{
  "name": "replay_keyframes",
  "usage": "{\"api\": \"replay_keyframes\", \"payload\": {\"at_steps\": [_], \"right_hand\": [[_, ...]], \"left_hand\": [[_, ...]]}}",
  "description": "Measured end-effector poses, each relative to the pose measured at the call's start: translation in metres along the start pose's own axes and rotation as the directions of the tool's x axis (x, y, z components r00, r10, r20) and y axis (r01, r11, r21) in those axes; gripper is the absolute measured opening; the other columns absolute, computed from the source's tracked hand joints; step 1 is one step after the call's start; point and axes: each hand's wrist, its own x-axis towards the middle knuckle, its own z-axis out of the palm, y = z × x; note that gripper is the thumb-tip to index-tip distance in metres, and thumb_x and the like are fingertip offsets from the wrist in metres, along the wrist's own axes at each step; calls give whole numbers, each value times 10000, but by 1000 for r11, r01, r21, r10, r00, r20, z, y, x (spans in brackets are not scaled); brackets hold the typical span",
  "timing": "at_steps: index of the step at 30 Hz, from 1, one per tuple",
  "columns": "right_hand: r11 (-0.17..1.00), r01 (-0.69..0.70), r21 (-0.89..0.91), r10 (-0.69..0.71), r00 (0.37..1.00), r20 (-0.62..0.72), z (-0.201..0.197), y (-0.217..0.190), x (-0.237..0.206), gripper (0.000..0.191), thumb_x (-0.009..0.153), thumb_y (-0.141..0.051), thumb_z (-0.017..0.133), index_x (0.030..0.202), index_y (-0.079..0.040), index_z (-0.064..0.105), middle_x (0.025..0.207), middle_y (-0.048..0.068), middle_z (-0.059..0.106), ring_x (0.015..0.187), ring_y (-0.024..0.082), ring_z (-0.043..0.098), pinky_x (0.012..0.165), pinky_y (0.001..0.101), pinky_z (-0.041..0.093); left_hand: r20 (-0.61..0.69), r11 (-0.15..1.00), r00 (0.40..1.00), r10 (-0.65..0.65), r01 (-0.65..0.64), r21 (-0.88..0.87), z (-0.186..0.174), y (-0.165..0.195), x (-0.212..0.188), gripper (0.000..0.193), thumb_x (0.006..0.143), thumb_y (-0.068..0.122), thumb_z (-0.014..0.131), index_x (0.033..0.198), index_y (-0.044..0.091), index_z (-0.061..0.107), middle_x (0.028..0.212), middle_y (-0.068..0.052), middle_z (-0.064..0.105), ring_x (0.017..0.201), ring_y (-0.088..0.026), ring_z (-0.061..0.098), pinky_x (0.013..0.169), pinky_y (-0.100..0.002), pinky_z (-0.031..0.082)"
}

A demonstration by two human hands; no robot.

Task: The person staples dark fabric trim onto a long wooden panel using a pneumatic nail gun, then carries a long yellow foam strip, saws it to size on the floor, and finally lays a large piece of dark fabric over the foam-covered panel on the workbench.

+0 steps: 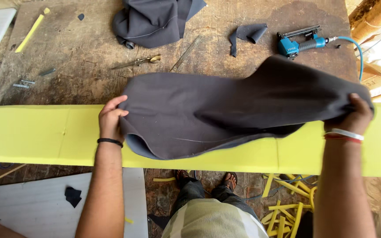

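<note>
Both hands hold one grey fabric sheet (225, 110) stretched above one long yellow foam slab (40, 136) on the wooden worktop (80, 75). The left hand (111, 120) has its fingers closed on the sheet's left edge; the right hand (353, 117) grips the right end. Farther back lie one fabric pile (155, 20), one scrap (248, 34), one pair of scissors (137, 61) and one blue staple gun (298, 42).

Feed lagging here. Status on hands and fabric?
Left hand and right hand grip dark grey fabric, spread over yellow foam slab. Nothing obstructing.
</note>
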Motion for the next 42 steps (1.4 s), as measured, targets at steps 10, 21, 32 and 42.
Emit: {"api": "replay_keyframes", "payload": {"at_steps": [10,21,32,42], "right_hand": [[987,-33,-156,20,996,-86,-102,-55,-65,417,977,-135,671,1384,-49,643,1393,97,681,1345,280,659,1263,474,520],[897,-153,-416,65,974,-217,-79,-111,22,292,1036,-138,692,1295,-16,635,1245,117,678,1181,304,667,1144,459,551],[985,75,-152,-74,997,15,-31,-90,26,212,1096,-127,729,1206,17,621,1106,140,659,1041,334,659,1058,458,584],[919,-394,-32,254,651,-715,-172,3,-166,743,811,-251,793,1447,-10,495,1469,183,581,1311,337,572,1108,443,434]], "left_hand": [[-226,996,970,86,-78,45,-41,-67,-83,526,762,-195,547,1227,20,665,1329,-69,669,1247,-123,612,950,-300,510],[-86,945,989,-119,86,-316,-1,31,-108,343,811,-150,522,1002,53,723,956,-44,712,915,-166,659,922,-310,545],[-451,910,886,104,-268,-317,-34,23,-116,318,930,-170,559,1032,79,727,1017,-28,691,1004,-148,655,1034,-339,571],[-286,994,955,75,-95,-57,-35,-31,-123,293,927,-150,583,1105,51,700,1122,-81,716,1071,-180,665,1058,-338,556]]}}
